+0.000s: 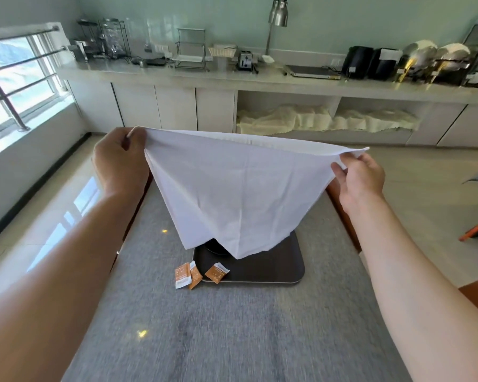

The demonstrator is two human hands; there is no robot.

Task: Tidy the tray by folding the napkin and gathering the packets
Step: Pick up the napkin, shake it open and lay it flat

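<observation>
A white cloth napkin hangs spread in the air above the table. My left hand pinches its top left corner and my right hand pinches its top right corner. Below it lies a dark brown tray, its far part hidden by the napkin. A dark round object on the tray peeks out under the napkin's lower edge. One orange packet rests on the tray's near left rim. Two more orange packets lie overlapping on the grey cloth just left of the tray.
A grey runner covers the wooden table. A long counter with appliances and racks runs along the far wall, with cloth on its open shelves. A window is at the left, and an orange chair part at the right.
</observation>
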